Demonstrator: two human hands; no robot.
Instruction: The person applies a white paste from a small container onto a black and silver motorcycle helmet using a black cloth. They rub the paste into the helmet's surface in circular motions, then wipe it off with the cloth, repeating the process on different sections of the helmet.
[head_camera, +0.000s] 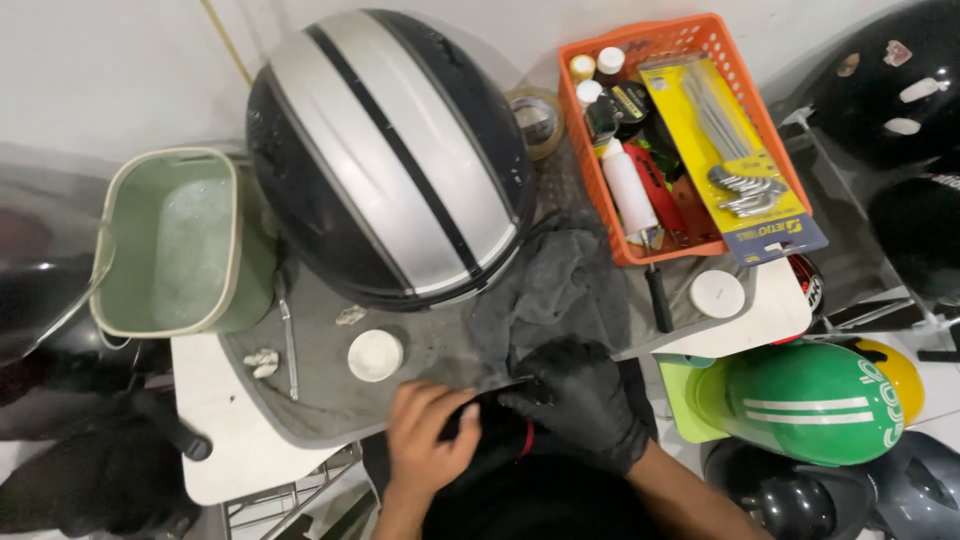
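While a striped helmet (390, 150) sits on the tabletop (230, 430), the bare left hand (430, 440) and gloved right hand (580, 400) both clutch a black part (495, 430)

The person's right hand (585, 400) wears a black glove reaching the wrist, the left hand (430, 440) is ungloved, and both forearms are sleeveless.

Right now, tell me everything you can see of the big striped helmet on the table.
The striped helmet is a glossy black dome, seemingly hard plastic, with broad silver bands split by a thin black line. It sits crown up on a grey mat, its front edge against a dark grey cloth, beside a pale green bucket. Neither hand touches it.
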